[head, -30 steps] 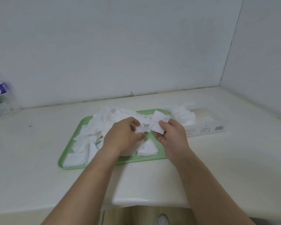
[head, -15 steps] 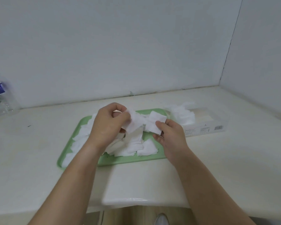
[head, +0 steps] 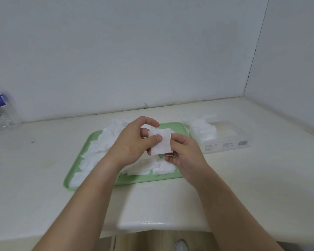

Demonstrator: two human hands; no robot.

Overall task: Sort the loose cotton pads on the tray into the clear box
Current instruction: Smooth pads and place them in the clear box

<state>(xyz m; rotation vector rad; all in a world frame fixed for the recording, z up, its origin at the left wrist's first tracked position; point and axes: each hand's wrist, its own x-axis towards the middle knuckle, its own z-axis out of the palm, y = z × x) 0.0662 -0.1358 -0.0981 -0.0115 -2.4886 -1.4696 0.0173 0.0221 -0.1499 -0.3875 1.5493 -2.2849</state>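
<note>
Plain white back wall (head: 134, 51) meets another white wall (head: 294, 60) on the right, with a thin dark crack (head: 256, 46) running down the corner. Cream countertop (head: 34, 169), kinda glossy along the front edge. A bit of wood floor (head: 152, 241) shows below. A plastic water bottle (head: 0, 111) stands far left.

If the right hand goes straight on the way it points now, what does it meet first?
Probably the left hand, which grips the same cotton pad just ahead of it; depth is unclear.
</note>
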